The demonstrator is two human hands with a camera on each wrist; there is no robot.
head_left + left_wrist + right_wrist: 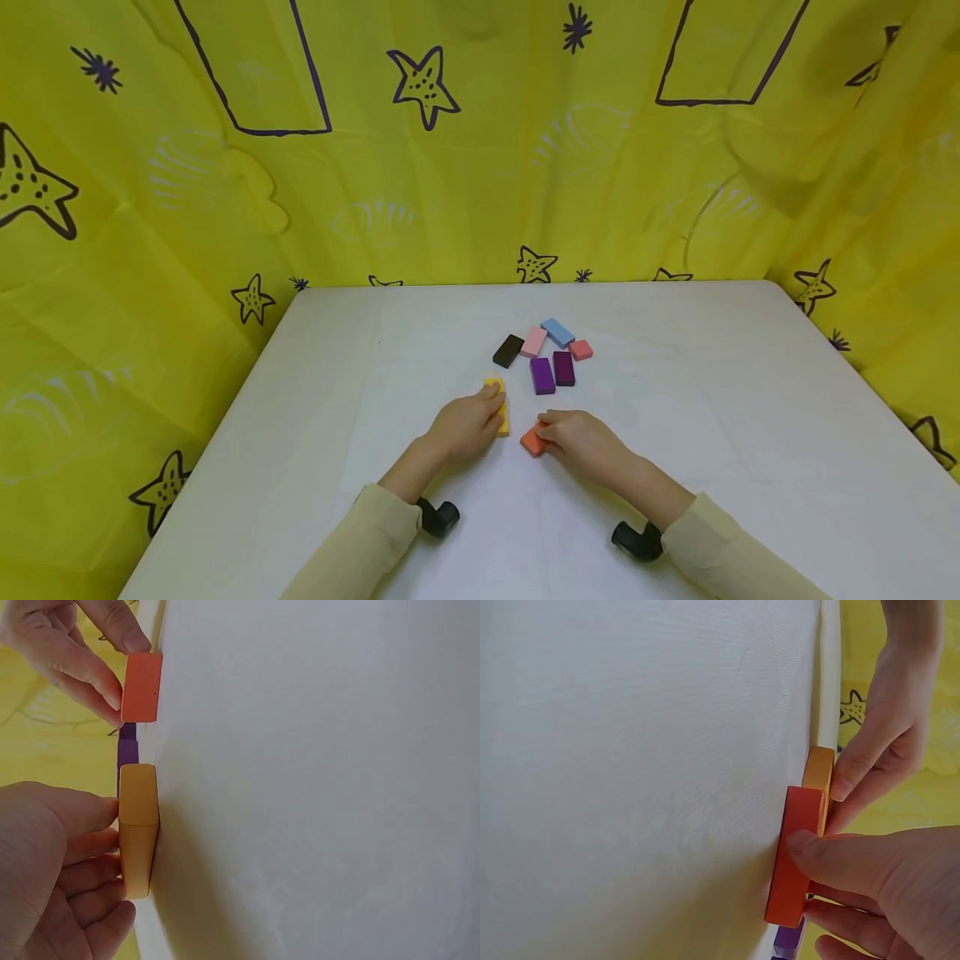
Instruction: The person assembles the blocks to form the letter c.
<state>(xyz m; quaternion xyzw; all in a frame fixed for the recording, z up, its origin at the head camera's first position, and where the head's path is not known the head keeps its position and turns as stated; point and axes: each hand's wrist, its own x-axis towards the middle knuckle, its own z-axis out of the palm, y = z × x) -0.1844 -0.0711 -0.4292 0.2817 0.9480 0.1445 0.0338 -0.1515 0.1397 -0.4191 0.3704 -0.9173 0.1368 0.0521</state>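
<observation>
My left hand (467, 425) holds a yellow block (503, 427) lying on the white table, thumb and fingers along its edges. In the left wrist view the yellow block (138, 825) lies long side away from the camera, fingertips touching its side. My right hand (588, 446) pinches an orange-red block (532, 442) a short way to the right. The right wrist view has the thumb pressed on the long face of that orange-red block (787, 859), other fingers behind it. A small gap separates the two held blocks in the head view.
Beyond the hands lie a black block (508, 351), a pink block (534, 342), a blue block (558, 332), a small coral block (581, 350), a purple block (542, 377) and a dark maroon block (564, 368). A yellow patterned curtain (480, 183) surrounds the table (750, 375).
</observation>
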